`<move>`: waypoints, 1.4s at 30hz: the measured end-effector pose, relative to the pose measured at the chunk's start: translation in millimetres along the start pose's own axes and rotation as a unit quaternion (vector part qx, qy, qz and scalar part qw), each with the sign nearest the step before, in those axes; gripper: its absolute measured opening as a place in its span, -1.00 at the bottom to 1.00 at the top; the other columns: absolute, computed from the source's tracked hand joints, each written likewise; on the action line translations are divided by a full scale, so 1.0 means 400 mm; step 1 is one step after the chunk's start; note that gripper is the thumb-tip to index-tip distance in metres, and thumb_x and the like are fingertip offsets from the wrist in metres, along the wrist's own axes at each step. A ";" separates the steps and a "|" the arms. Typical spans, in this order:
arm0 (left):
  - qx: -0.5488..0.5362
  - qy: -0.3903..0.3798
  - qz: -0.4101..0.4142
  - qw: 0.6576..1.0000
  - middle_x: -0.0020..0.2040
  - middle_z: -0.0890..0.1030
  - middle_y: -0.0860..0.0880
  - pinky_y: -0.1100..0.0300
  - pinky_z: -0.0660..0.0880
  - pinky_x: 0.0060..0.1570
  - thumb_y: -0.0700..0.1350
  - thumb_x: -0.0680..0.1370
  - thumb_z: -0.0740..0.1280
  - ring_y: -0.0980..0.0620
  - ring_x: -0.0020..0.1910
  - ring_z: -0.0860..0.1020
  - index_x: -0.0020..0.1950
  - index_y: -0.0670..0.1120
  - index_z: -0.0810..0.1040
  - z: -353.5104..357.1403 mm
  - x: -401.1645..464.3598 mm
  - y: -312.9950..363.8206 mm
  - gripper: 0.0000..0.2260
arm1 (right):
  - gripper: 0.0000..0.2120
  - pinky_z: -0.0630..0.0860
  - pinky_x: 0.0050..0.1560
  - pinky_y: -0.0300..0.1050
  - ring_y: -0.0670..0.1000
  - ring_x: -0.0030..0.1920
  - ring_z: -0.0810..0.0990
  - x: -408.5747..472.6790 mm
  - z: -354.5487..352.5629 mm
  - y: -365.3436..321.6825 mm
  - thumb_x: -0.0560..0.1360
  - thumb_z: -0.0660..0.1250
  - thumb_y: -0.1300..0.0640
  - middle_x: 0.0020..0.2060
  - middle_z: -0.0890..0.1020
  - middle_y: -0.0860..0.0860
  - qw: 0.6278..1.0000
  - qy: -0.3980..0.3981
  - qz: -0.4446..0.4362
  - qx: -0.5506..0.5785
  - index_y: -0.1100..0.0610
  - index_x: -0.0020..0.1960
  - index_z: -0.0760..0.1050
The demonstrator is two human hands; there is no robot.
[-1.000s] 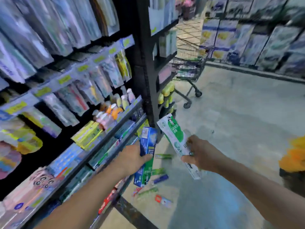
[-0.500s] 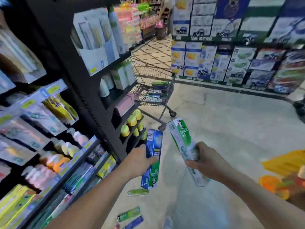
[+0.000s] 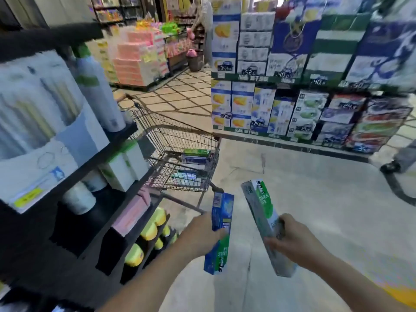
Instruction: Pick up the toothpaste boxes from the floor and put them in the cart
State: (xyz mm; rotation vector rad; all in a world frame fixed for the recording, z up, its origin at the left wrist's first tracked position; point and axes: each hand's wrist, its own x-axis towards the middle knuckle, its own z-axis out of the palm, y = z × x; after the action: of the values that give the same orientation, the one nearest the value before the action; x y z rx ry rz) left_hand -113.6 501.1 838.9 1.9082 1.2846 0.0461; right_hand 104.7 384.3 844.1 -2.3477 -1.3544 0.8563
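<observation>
- since a second ago we have risen and turned from the boxes scattered on the floor toward the cart (image 3: 180, 152), which now stands much closer; both boxes have stayed in our grip.
- our left hand (image 3: 200, 235) wraps its fingers (image 3: 221, 231) round the middle of a blue and green toothpaste box (image 3: 219, 233), held nearly upright, barcode end up, likely so it can go over the rim end first.
- our right hand (image 3: 292, 242) pinches a white and green toothpaste box (image 3: 262, 219) near its lower end, so the long upper part leans up and to the left toward the basket.
- both are long, slim cardboard cartons with flat glossy printed faces and crisp edges; we judge them light and stiff, easy to carry one-handed.
- the cart is an open wire grid, dark and thin, beside the black shelf (image 3: 74, 174); several similar cartons already lie flat in its basket.
- pale smooth floor (image 3: 315, 210) lies between us and the cart; we judge the drop is near, not yet begun.
</observation>
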 end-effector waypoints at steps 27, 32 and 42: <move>-0.136 0.069 -0.245 0.958 -0.02 0.58 -0.08 0.09 0.47 -0.13 0.14 0.56 0.33 -0.06 -0.07 0.58 0.08 -0.06 0.45 -0.318 1.148 0.065 -0.70 | -0.57 0.26 -0.39 -0.28 -0.07 -0.21 0.43 1.450 -0.202 -0.281 0.43 0.45 -0.13 -0.11 0.49 -0.04 0.960 -0.211 -0.143 -0.113 0.04 0.08 0.31; -0.225 0.083 -0.306 0.921 -0.22 0.48 -0.08 0.11 0.40 -0.25 0.14 0.55 0.34 -0.07 -0.23 0.49 -0.12 -0.06 0.36 -0.351 1.316 -0.042 -0.69 | -0.66 0.27 -0.42 -0.29 -0.15 -0.28 0.43 1.665 -0.182 -0.370 0.46 0.42 -0.08 -0.22 0.46 -0.11 0.955 -0.239 -0.104 -0.139 0.05 0.01 0.33; -0.333 0.141 -0.471 0.805 -0.38 0.22 0.00 0.15 0.16 -0.39 0.06 0.59 0.33 0.04 -0.46 0.22 -0.28 -0.02 0.21 -0.335 1.519 -0.247 -0.62 | -0.70 0.36 -0.53 -0.37 -0.12 -0.36 0.49 1.995 0.052 -0.554 0.44 0.46 0.10 -0.26 0.53 -0.02 0.889 -0.361 -0.153 -0.237 0.09 -0.07 0.32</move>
State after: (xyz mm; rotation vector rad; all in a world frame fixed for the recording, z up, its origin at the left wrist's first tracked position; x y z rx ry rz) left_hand 43.5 1073.9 629.2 0.5535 1.9645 0.2385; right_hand 243.0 1181.8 667.8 -2.0797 -2.3900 1.5195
